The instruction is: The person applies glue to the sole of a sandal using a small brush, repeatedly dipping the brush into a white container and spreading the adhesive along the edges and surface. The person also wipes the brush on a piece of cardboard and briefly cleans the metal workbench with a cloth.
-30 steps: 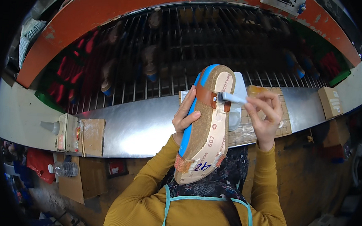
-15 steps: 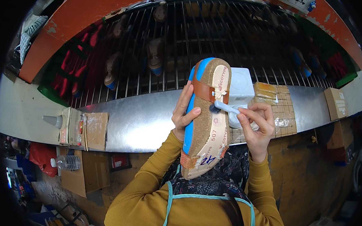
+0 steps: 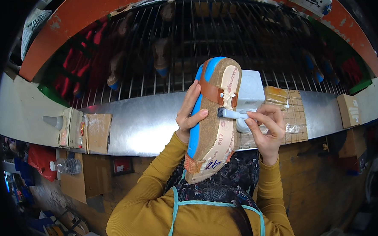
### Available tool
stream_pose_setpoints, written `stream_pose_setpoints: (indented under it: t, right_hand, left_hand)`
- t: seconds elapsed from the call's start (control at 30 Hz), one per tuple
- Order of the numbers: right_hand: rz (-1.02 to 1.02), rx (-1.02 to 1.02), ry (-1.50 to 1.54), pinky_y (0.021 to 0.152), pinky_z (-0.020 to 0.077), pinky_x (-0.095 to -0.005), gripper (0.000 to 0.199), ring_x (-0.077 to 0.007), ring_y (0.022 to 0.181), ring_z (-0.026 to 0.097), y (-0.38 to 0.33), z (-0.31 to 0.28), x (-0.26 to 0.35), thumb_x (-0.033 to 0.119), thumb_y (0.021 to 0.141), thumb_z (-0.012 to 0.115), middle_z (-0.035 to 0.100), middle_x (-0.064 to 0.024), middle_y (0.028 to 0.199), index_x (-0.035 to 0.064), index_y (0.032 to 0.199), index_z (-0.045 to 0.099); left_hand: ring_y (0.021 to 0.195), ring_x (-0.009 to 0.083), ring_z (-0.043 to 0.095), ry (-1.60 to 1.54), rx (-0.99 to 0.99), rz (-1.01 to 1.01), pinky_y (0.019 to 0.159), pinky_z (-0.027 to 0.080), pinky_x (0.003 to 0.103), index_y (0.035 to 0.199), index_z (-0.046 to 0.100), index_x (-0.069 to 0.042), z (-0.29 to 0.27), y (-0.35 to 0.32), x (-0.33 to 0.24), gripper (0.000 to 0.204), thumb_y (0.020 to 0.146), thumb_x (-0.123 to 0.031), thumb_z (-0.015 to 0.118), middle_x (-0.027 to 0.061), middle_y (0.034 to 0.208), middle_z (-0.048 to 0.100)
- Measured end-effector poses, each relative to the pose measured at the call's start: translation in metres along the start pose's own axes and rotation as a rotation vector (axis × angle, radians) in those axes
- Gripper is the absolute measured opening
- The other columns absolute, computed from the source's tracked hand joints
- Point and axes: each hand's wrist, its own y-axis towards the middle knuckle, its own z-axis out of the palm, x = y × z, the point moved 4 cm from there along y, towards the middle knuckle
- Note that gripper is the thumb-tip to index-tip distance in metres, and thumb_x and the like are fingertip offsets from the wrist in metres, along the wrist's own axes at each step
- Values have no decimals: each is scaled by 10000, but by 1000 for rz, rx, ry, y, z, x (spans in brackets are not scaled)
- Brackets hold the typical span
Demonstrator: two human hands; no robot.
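Observation:
In front of my chest a sandal (image 3: 208, 134) is held on its blue last, tilted with its cork underside and pale insole board facing me. A brown strap crosses it and is tucked under to the board. My left hand (image 3: 188, 113) is closed around the blue side, thumb on the cork edge. In the pinched fingers of my right hand (image 3: 269, 130) is a small brush (image 3: 232, 114) with a pale handle. Its dark bristles touch the cork just below the strap. Behind the brush stand a white square container (image 3: 251, 88) and a small white pot, partly hidden.
A metal ledge (image 3: 142, 120) runs across the bench before a dark rack of rods (image 3: 183, 70) carrying several sandals. On the ledge's right lie a taped cardboard sheet (image 3: 298, 115) and a small box (image 3: 348, 111). Cardboard (image 3: 97, 132) and a grey cone (image 3: 53, 122) are at left.
The brush has swung more level, its bristles now slightly further left and up on the cork. The sandal has shifted a little up and left with my left hand.

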Motion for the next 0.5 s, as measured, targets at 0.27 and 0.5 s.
stream_pose_setpoints:
  t: [0.27, 0.5]
  right_hand:
    - [48, 14, 77, 746, 336, -260, 220, -87, 635, 532, -14, 1, 1, 79, 686, 821, 595, -15, 862, 71, 896, 759]
    - [77, -16, 122, 755, 374, -266, 226, -97, 693, 537, -31, 4, 1, 63, 696, 814, 584, -21, 876, 57, 915, 758]
  left_hand:
    - [1298, 444, 445, 77, -42, 185, 1066, 406, 514, 1165, 570, -216, 2, 9, -3, 422, 788, -112, 729, 214, 1400, 477]
    - [1295, 439, 450, 96, -60, 193, 1060, 417, 506, 1163, 570, -209, 4, 14, -1, 449, 764, -113, 752, 200, 1407, 477]
